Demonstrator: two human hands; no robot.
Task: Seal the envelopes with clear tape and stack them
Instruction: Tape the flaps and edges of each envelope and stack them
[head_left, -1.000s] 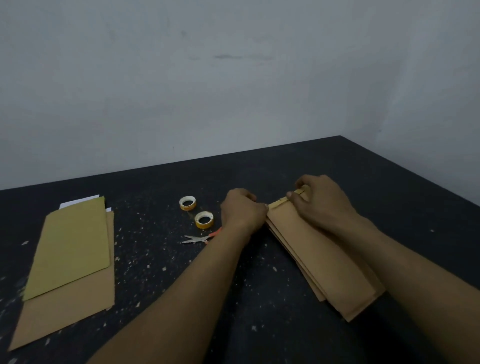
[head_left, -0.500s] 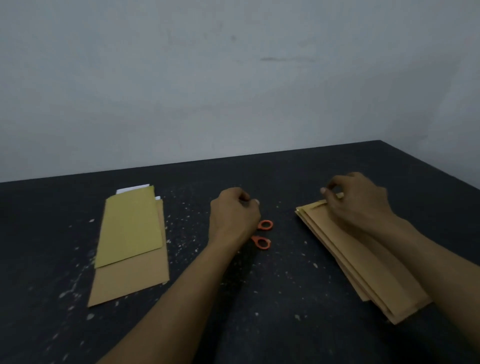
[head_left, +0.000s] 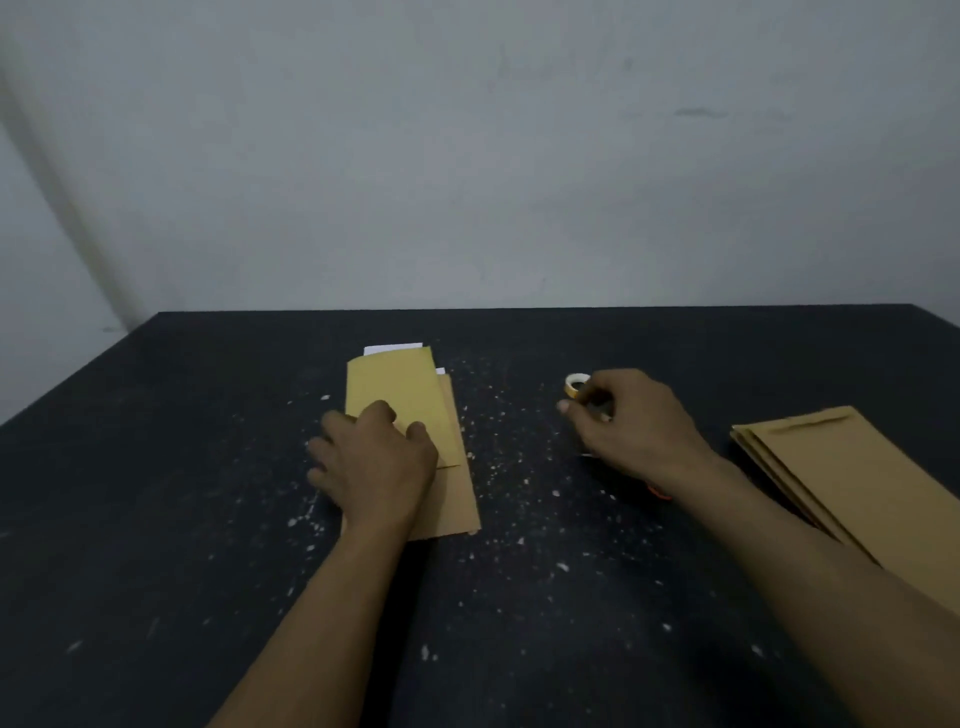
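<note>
Pinning mustard-yellow paper envelope (head_left: 395, 387) flat with left hand (head_left: 374, 467), grip wide; right hand (head_left: 636, 431) is curling at small white-rimmed tape roll (head_left: 575, 383), grip unclear. Best holding envelope steady while pulling tape.

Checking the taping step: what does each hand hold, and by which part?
The right hand pinches the small round clear-tape roll by its near rim. The left hand only rests on the yellowish paper envelope, holding nothing.

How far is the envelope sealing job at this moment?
Done, apparently: the stack of brown paper envelopes at the right. In hand: left hand presses the yellowish envelope, right hand pinches the small tape roll. Left: taping that pile's envelopes, stacking them.
</note>
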